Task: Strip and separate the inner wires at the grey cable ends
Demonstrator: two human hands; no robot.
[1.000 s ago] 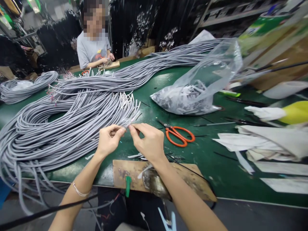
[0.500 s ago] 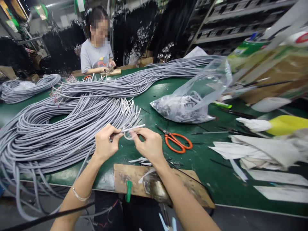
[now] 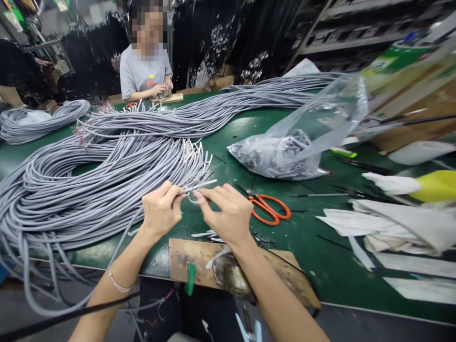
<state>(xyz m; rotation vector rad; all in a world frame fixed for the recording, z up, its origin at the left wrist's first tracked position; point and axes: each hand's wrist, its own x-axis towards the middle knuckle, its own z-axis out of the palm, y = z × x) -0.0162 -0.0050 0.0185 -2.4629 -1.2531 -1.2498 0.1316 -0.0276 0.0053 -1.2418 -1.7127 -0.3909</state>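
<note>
At nine o'clock from the held cable end (image 3: 210, 182), a coiled pile of grey cables (image 3: 71, 204) covers much of the green table (image 3: 242, 128). A smaller cable coil (image 3: 71, 111) lies beyond it at ten o'clock, and a co-worker (image 3: 142, 73) in a grey T-shirt sits across the table at eleven.

The left hand (image 3: 160, 206) sits at eight o'clock, its thumb and fingers pinched on the cable end, whose pale tip sticks out between the two hands, long axis aimed between two and three o'clock. Just beyond, at twelve, the pile's pale stripped ends (image 3: 194, 152) crowd close.

At four o'clock the right hand (image 3: 228, 211) is about as near; its thumb and forefinger meet on what looks like a thin white strand (image 3: 191, 199) looping under the tip. Below its wrist, a wooden board (image 3: 178, 256) lies at five.

Orange-handled scissors (image 3: 264, 203) rest just beside its knuckles, past three; a clear plastic bag (image 3: 281, 154) of scraps stands at two, and white fabric strips (image 3: 395, 223) lie farther right.
</note>
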